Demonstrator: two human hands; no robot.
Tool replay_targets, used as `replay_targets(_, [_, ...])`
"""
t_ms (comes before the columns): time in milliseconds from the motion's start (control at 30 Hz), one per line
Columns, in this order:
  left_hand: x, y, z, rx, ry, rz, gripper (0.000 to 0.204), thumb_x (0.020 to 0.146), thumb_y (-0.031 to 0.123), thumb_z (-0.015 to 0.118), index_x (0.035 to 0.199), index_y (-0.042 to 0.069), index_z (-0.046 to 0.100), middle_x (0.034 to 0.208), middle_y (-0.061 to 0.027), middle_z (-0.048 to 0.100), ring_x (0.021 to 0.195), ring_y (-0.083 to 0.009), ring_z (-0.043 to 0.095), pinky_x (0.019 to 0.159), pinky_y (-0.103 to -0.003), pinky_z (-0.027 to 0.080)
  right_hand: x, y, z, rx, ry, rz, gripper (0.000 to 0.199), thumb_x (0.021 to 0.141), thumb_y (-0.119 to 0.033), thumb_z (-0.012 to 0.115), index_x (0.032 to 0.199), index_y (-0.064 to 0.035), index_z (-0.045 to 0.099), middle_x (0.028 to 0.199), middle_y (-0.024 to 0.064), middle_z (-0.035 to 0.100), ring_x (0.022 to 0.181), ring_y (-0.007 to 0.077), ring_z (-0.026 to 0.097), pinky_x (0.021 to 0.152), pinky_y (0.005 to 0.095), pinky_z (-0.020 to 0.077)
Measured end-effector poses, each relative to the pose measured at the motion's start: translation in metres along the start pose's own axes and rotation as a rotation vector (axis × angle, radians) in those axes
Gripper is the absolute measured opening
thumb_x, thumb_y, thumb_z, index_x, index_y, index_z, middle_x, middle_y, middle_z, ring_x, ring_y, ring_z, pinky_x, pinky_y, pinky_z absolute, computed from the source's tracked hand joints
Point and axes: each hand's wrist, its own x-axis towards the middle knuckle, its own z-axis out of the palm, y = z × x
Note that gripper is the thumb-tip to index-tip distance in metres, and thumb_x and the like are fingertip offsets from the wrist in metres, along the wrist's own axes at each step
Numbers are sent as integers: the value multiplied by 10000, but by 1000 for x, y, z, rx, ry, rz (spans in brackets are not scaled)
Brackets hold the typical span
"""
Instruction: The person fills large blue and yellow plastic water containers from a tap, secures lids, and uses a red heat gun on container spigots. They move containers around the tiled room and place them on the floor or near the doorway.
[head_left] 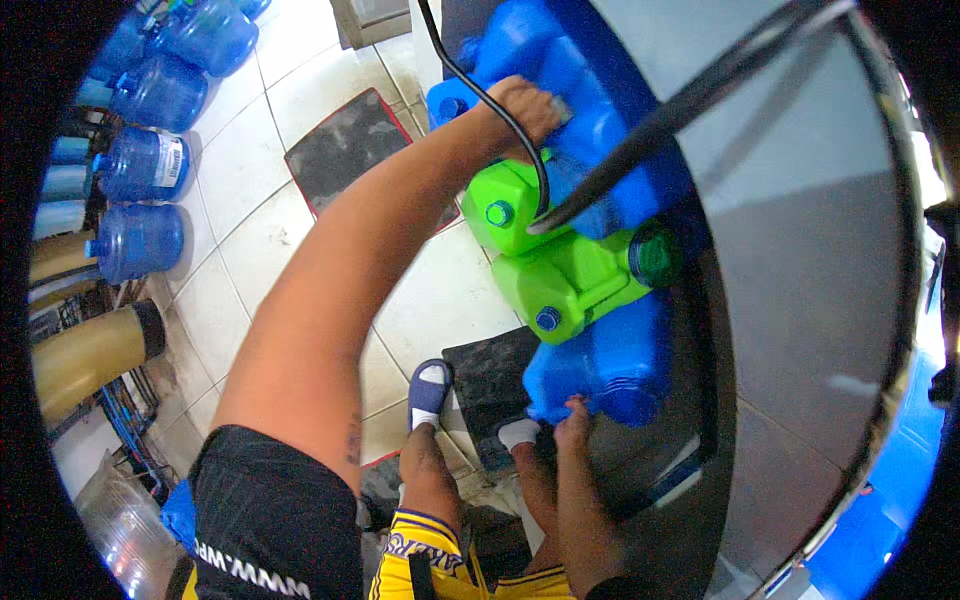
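Note:
My left arm reaches far forward. My left hand (528, 108) is closed over the large blue water jugs (560, 65), with a small pale bluish thing by its fingertips that I cannot make out. Nearer to me stand two bright green jugs (570, 270) with blue small caps and a dark green lid (655, 256). Another blue jug (590, 365) is nearest to me. Low at its near side, my right hand (574, 424) is closed with fingers curled; what they grip is hidden.
A black hose (640, 150) hangs across the jugs from the upper right. Clear blue water bottles (140, 240) line the left wall beside beige cylinders (95, 350). Dark mats (350, 145) lie on white floor tiles (430, 290). A grey panel (790, 300) rises at the right.

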Motion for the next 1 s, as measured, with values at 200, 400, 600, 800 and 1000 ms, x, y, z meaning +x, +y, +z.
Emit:
replay_targets(200, [-198,7,-57,-85,144,48,169,697,272,659,591,141,642,670,-120,672,589,-275,651,582,-423,512,-12,-81,-111,-174,55,-41,418,677,-37,651,1088,-99,605,1035,41,597,986,261,567,899,446,492])
replay_targets(400, [-412,30,-190,-256,-115,-19,288,601,373,753,560,145,582,551,-64,571,515,-260,572,553,-428,437,-70,-103,-222,-1105,101,-339,453,699,-42,645,1151,-46,621,992,70,615,883,248,581,831,454,505])
replay_targets(600, [-530,48,-352,-391,-379,-260,168,514,254,730,560,140,615,575,-101,607,562,-308,627,562,-432,482,-226,-167,-245,-1607,-22,-507,634,722,-200,643,1318,14,615,1273,273,638,1151,440,610,1009,485,486])
replay_targets(800, [-521,20,-494,-567,-434,-522,194,557,189,727,647,27,672,671,-207,646,647,-407,649,611,-474,507,-407,-231,-209,-1519,30,-508,530,695,-207,649,1176,13,687,1202,271,666,1121,440,626,992,491,493])
replay_targets(1000, [-466,24,-655,-527,5,-308,216,591,124,733,794,51,722,793,-173,693,723,-360,648,744,-408,482,-580,-350,-230,-1410,225,-693,379,625,-137,645,985,-62,732,950,211,717,905,416,683,821,487,534])
